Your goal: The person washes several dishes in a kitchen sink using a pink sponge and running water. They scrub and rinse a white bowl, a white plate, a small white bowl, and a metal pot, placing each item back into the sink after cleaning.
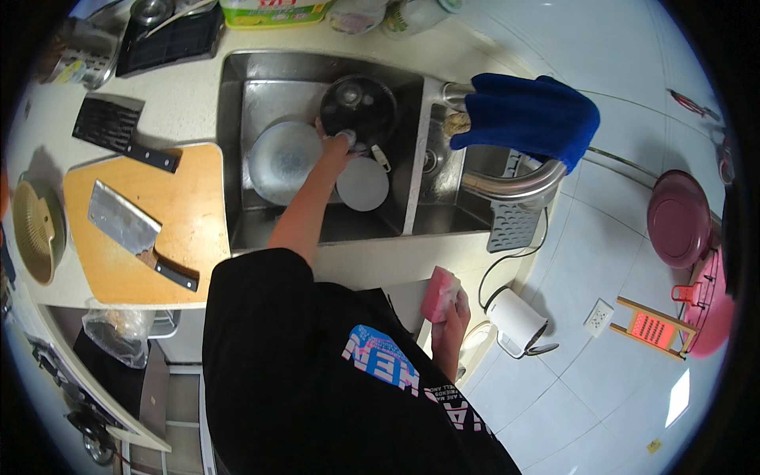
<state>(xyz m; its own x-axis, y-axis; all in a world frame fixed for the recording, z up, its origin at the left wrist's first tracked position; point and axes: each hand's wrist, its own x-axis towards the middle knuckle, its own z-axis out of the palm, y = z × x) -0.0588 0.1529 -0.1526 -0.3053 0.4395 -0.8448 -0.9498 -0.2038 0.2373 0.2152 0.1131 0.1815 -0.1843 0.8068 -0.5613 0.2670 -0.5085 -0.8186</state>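
- Dial centred on the larger steel sink basin (265,71), twelve at the top of the view.
- Left hand (337,146) near the dial's centre, at the near rim of some dark round cookware (360,107) at one o'clock. Cannot tell how far its fingers are open, or whether they grip the rim.
- Right hand (450,318) out at five o'clock, beyond the sink. Fingers closed round a pink sponge (436,293), white foam on it.
- Also in the basin: large pale bowl (281,162) toward nine; small white dish (362,184) at four.
- Writing: big lettering across the black shirt (269,340), partly on a blue-and-pink patch, smaller lines beneath, all tilted. Green-and-yellow package (273,14), red print, between eleven and twelve.
- In the way: left forearm (301,210) crosses the basin's near edge; black sleeve covers part of the pale surface (380,265).
- Eight o'clock: wooden board (186,214) bearing a cleaver (123,218). A darker cleaver (107,123) at nine, handle reaching over the board's edge.
- Ten: black tray (170,43).
- Three: blue cloth (538,119) draped over a curved metal pipe (514,186).
- Past four: white kettle (514,317), near the right hand.
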